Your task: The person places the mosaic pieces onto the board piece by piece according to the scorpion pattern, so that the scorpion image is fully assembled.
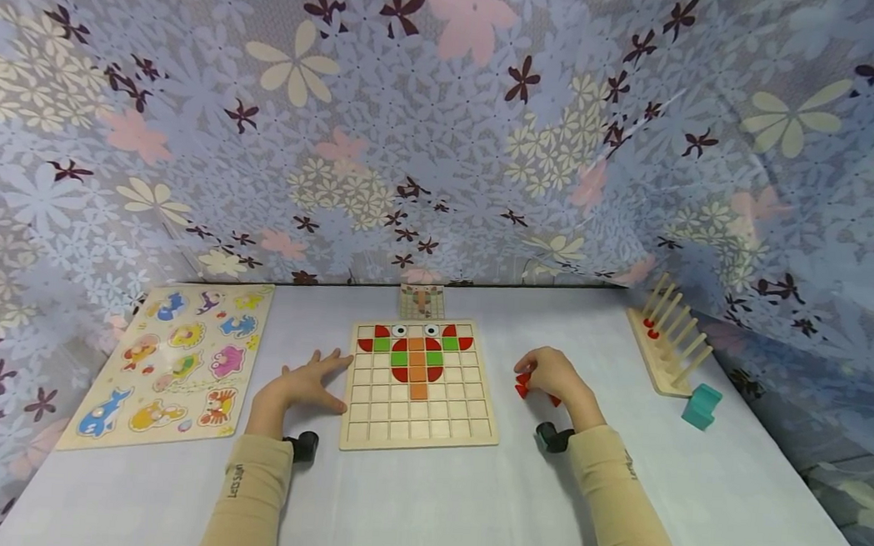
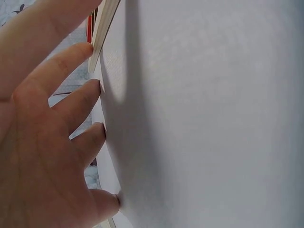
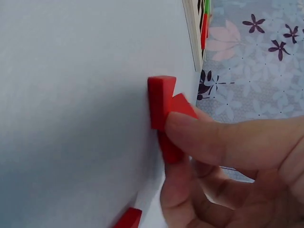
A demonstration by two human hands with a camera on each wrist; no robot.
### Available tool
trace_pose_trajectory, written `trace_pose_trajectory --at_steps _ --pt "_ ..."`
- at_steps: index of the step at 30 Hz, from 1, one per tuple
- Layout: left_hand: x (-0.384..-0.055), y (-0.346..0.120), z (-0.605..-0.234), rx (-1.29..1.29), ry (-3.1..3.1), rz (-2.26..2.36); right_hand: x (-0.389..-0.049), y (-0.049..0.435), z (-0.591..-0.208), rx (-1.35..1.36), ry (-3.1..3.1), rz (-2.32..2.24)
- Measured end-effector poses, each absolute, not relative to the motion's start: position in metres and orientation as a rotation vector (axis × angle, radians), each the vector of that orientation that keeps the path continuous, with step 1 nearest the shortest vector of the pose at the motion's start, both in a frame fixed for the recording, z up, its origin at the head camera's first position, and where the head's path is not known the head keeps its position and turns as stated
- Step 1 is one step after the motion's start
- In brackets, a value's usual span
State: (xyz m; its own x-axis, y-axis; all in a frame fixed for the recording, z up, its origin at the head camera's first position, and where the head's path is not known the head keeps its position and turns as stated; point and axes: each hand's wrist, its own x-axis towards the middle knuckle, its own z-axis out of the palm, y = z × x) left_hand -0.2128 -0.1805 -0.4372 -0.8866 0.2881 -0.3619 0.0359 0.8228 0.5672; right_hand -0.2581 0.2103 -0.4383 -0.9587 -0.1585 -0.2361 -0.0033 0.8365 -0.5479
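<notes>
A square wooden grid board (image 1: 382, 428) lies in front of me. Red, green and orange pieces (image 1: 418, 358) and two eye pieces form a figure in its upper part. My left hand (image 1: 302, 384) spreads its fingers at the board's left edge; its thumb and index finger touch the rim. Right of the board, my right hand (image 1: 557, 376) pinches a red block (image 3: 171, 147) between thumb and finger, low over the table. Another red block (image 3: 160, 99) stands against it, and one more red block (image 3: 128, 219) lies nearby. The fingers partly hide the pinched block.
A small picture card (image 1: 422, 302) sits behind the board. At the left lies a sea-animal puzzle board (image 1: 130, 375). On the right are a wooden peg rack (image 1: 657, 366) with small red pieces and a teal block (image 1: 702, 406). A floral curtain (image 1: 445, 140) hangs behind the table.
</notes>
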Motion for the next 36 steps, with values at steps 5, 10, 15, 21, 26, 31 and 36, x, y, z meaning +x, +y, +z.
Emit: trace_pose_trajectory --at_steps 5,10,15,21,26,31,36 --pt "-0.213 -0.181 -0.438 0.23 2.563 0.789 -0.259 0.199 -0.434 -0.1 2.751 -0.945" --pt "-0.215 -0.18 -0.439 0.204 2.563 0.787 -0.258 0.179 -0.432 -0.128 2.694 -1.131" --pt "-0.217 -0.181 -0.441 0.185 2.566 0.788 -0.254 0.159 -0.431 -0.23 2.597 -1.279" --pt "-0.218 -0.181 -0.442 0.173 2.568 0.792 -0.25 0.128 -0.431 -0.347 2.508 -1.256" --pt "-0.219 -0.182 -0.443 0.184 2.569 0.794 -0.245 0.102 -0.433 -0.482 2.461 -1.13" --pt "-0.219 -0.182 -0.444 0.187 2.568 0.8 -0.236 0.083 -0.433 -0.573 2.48 -0.993" --pt "-0.218 -0.181 -0.445 0.183 2.562 0.794 -0.227 0.075 -0.432 -0.627 2.575 -0.854"
